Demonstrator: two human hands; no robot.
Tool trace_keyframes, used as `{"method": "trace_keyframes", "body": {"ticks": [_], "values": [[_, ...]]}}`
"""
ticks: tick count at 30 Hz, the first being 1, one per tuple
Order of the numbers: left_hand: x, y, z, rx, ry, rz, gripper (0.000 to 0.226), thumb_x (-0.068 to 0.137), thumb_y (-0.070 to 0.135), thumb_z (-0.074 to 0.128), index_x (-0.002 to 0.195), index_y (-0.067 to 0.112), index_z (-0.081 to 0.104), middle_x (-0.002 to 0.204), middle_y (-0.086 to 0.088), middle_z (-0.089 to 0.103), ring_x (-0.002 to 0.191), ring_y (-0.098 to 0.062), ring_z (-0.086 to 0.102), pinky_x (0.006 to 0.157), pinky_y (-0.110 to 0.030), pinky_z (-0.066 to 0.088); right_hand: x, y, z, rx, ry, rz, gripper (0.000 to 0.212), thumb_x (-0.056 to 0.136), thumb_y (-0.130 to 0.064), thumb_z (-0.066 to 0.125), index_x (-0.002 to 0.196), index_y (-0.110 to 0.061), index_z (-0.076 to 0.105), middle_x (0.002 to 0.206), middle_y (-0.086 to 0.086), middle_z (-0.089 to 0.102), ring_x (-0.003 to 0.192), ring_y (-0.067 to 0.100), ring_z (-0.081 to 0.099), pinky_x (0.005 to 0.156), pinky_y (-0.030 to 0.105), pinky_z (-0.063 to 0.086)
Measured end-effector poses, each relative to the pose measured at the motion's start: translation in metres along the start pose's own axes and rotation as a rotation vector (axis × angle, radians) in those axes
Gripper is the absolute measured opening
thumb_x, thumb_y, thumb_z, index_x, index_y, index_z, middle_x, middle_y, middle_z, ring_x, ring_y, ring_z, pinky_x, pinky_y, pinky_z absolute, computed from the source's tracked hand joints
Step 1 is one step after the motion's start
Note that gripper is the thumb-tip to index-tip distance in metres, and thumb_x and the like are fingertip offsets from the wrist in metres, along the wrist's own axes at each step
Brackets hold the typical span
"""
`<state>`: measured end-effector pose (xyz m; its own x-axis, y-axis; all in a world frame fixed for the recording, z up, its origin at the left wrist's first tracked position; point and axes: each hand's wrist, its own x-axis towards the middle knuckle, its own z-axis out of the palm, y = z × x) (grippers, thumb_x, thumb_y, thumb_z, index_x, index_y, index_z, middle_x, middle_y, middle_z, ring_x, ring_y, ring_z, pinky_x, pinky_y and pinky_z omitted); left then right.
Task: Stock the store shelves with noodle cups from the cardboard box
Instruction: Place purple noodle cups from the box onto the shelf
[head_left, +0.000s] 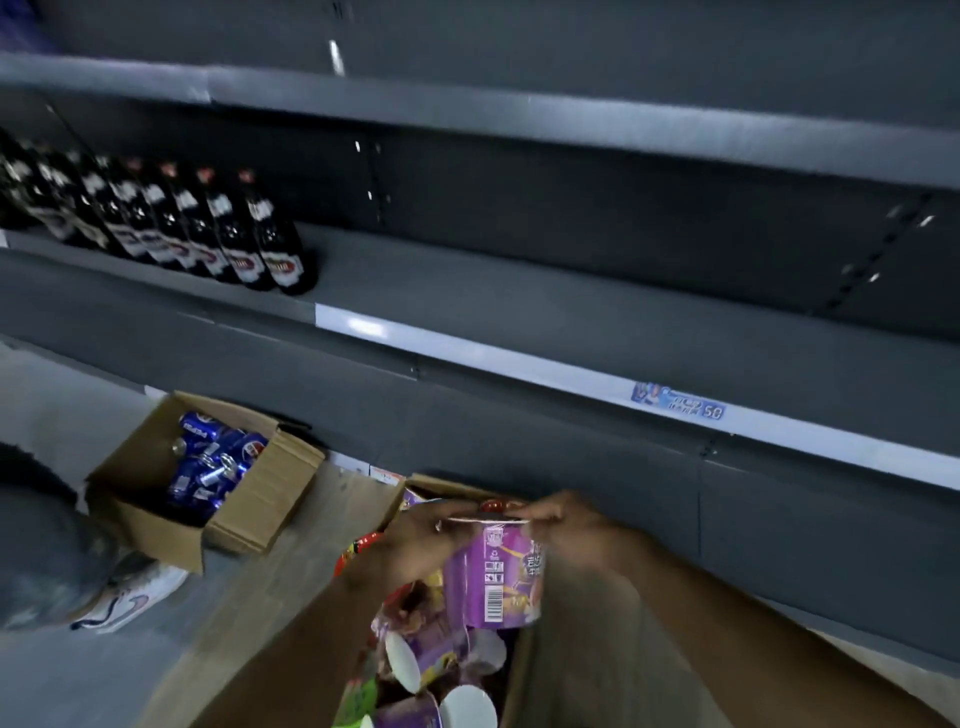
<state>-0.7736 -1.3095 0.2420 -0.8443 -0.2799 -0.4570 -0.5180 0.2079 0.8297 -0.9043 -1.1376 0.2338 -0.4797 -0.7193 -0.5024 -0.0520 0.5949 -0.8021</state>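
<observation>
A purple noodle cup (496, 577) is held upright above the open cardboard box (452, 486) at the bottom centre. My left hand (410, 545) grips the cup's rim on its left side, and my right hand (563, 525) grips the rim on its right. Inside the box lie several more noodle cups (421, 670), purple, red and green, some lying on their sides with white bottoms showing. The dark grey shelf (519, 296) in front of me is bare to the right of the bottles.
A row of several dark bottles (171, 228) stands at the shelf's left end. A second open cardboard box (249, 499) with blue soda cans sits on the floor at left. A person's shoe (130, 597) is beside it. A price tag (678, 402) marks the shelf edge.
</observation>
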Motion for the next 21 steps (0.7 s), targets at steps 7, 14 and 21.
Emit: {"method": "trace_keyframes", "body": {"ticks": [7,14,21], "values": [[-0.026,0.117,-0.043,-0.193,0.023,0.088,0.032,0.082,0.031,0.071,0.114,0.029,0.064,0.112,0.0,0.069,0.102,-0.014,0.065,0.087,-0.028,0.05,-0.054,-0.095,-0.084,0.112,0.052,-0.115,0.023,0.091,-0.012,0.06,0.112,-0.017,0.07,0.109,0.003,0.071,0.108,0.017,0.063,0.103,0.037,0.044],[-0.046,0.215,-0.056,-0.237,-0.029,0.19,0.039,0.077,0.035,0.071,0.115,0.027,0.065,0.106,0.0,0.072,0.096,-0.018,0.067,0.086,-0.031,0.049,-0.1,-0.158,-0.157,0.335,0.041,-0.181,0.024,0.093,-0.002,0.053,0.114,-0.003,0.064,0.108,0.006,0.07,0.1,0.012,0.064,0.096,0.024,0.048],[-0.05,0.302,-0.057,-0.223,-0.001,0.346,0.02,0.091,0.025,0.059,0.102,0.013,0.071,0.081,-0.004,0.069,0.072,-0.014,0.064,0.064,-0.026,0.052,-0.13,-0.209,-0.224,0.366,0.053,-0.264,0.024,0.091,0.0,0.054,0.107,-0.01,0.069,0.111,0.006,0.069,0.111,0.017,0.059,0.104,0.033,0.042]]}}
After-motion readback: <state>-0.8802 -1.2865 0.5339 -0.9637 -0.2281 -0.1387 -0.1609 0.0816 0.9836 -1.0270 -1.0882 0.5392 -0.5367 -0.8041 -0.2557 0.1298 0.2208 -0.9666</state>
